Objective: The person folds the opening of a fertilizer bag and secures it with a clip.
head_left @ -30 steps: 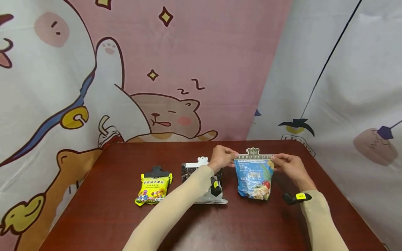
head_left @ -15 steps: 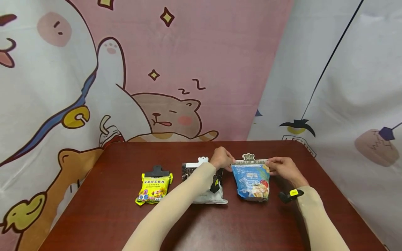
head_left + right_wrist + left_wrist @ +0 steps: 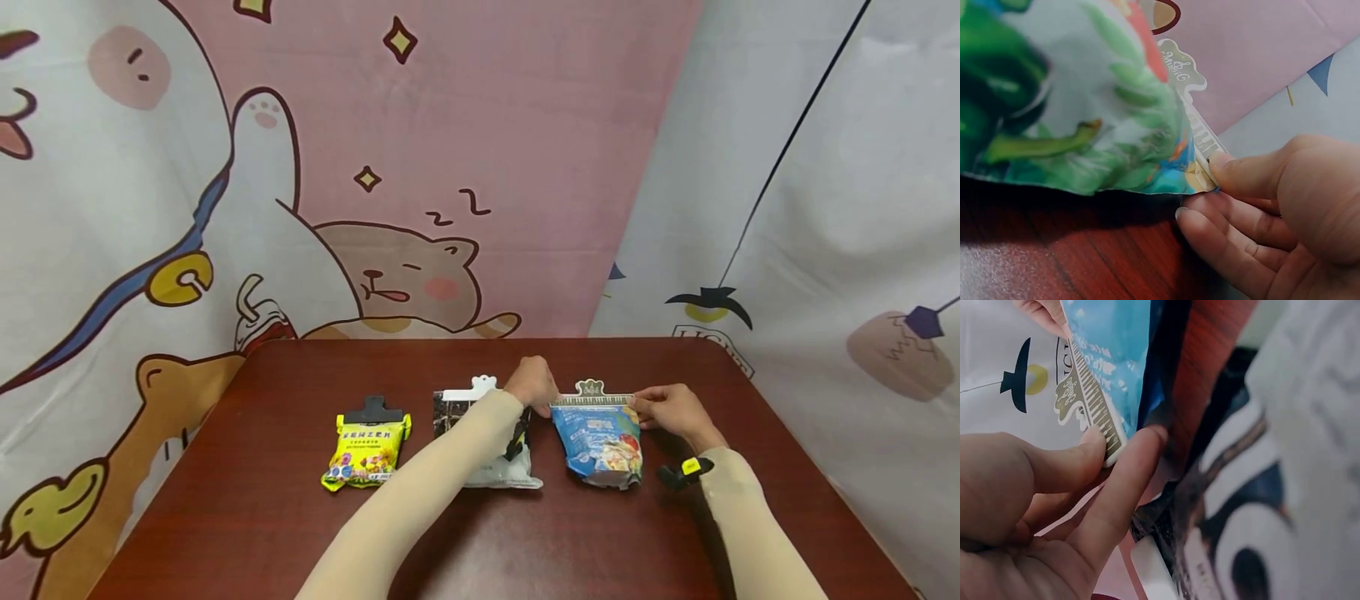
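Note:
A blue printed bag (image 3: 600, 443) lies on the table at the right of the row, its top edge held by a wide clip (image 3: 592, 399) with a piano-key pattern. My left hand (image 3: 534, 385) pinches the clip's left end between thumb and fingers, as the left wrist view shows. At the other end, my right hand (image 3: 678, 414) pinches the clip and the bag's corner (image 3: 1200, 178). Partly behind my left forearm lies a black and white bag (image 3: 498, 475) with a white clip (image 3: 480, 388).
Further left on the reddish-brown table (image 3: 255, 467) lies a yellow bag (image 3: 367, 450) with a black clip (image 3: 373, 409). A printed cloth (image 3: 525, 167) hangs behind the table and along its sides.
Both hands have lowered the blue bag with its clip, toward me and slightly left. It now lies flatter on the table. The yellow bag and the black and white bag stay put.

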The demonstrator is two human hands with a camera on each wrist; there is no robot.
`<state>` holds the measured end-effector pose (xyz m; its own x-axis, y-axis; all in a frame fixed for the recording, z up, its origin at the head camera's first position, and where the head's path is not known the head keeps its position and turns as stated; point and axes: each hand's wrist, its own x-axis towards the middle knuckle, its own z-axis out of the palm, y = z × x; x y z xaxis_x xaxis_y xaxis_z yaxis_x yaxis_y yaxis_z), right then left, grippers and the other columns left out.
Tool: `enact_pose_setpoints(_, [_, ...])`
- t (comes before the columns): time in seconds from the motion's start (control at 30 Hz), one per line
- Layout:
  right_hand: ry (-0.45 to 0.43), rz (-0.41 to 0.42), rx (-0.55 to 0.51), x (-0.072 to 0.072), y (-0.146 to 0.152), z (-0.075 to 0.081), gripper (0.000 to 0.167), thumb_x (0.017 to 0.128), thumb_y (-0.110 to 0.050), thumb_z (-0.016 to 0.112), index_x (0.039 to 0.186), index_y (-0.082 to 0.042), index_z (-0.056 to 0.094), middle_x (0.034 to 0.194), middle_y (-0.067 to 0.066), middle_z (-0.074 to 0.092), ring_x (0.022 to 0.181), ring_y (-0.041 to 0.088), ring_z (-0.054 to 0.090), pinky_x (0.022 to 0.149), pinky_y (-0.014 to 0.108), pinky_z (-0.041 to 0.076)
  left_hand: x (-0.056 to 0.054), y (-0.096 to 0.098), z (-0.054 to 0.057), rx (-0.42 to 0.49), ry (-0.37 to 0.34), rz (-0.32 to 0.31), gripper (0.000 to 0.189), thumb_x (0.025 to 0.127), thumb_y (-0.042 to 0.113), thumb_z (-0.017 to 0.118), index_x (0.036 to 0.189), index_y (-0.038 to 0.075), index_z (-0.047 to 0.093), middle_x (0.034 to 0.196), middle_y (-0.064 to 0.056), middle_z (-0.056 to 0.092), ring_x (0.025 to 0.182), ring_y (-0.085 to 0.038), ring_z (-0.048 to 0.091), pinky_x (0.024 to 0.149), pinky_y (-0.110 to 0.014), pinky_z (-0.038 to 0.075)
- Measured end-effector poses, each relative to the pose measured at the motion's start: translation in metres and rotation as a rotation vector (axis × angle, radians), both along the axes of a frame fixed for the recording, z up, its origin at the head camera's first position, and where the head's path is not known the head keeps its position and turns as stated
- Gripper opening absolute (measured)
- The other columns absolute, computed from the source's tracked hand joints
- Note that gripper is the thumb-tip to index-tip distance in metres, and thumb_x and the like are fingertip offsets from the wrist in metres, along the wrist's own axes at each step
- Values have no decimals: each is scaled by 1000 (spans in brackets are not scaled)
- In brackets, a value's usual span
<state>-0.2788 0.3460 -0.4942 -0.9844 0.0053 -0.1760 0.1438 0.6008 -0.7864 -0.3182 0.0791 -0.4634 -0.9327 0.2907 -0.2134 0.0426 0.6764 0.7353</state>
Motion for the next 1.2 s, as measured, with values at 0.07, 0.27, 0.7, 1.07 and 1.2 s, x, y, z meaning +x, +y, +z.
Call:
enact_pose_setpoints(0.07, [8, -4, 12, 1, -1, 1, 44, 101, -24, 66, 126, 12, 65, 99, 18, 76, 77, 16, 73, 69, 31, 63, -1, 1, 0, -21, 1, -2, 10, 90, 6, 78, 83, -2, 78, 74, -9, 73, 58, -21, 75, 55, -27, 59])
enact_pose_setpoints(0.27, [27, -11, 51, 2, -4, 5, 42, 101, -26, 67, 122, 10, 69, 100, 21, 76, 79, 18, 75, 72, 35, 64, 0, 3, 4, -93, 6, -4, 9, 89, 6, 79, 89, -2, 77, 78, -12, 71, 58, -23, 75, 55, -28, 60])
enact_pose_setpoints(0.7, [35, -19, 165, 6, -9, 11, 40, 97, -30, 72, 117, 4, 73, 105, 20, 76, 80, 17, 73, 73, 35, 64, 2, 8, 6, -148, 22, 0, 21, 90, 4, 76, 109, -3, 72, 87, -17, 70, 53, -23, 73, 51, -28, 58])
enact_pose_setpoints(1.07, [103, 69, 257, 9, -14, 28, 59, 97, -35, 70, 140, 2, 56, 116, 26, 68, 85, 25, 71, 76, 40, 63, 6, -16, 22, -62, 204, -163, 30, 99, 33, 70, 113, 7, 76, 100, -7, 76, 86, -18, 75, 76, -31, 61])
enact_pose_setpoints(1.2, [140, 96, 308, 11, -16, 39, 75, 96, -54, 66, 151, -6, 46, 134, 28, 61, 112, 40, 66, 92, 58, 56, 11, -33, 35, -27, 322, -192, 41, 102, 40, 63, 130, 11, 69, 126, -7, 71, 109, -20, 69, 91, -35, 58])
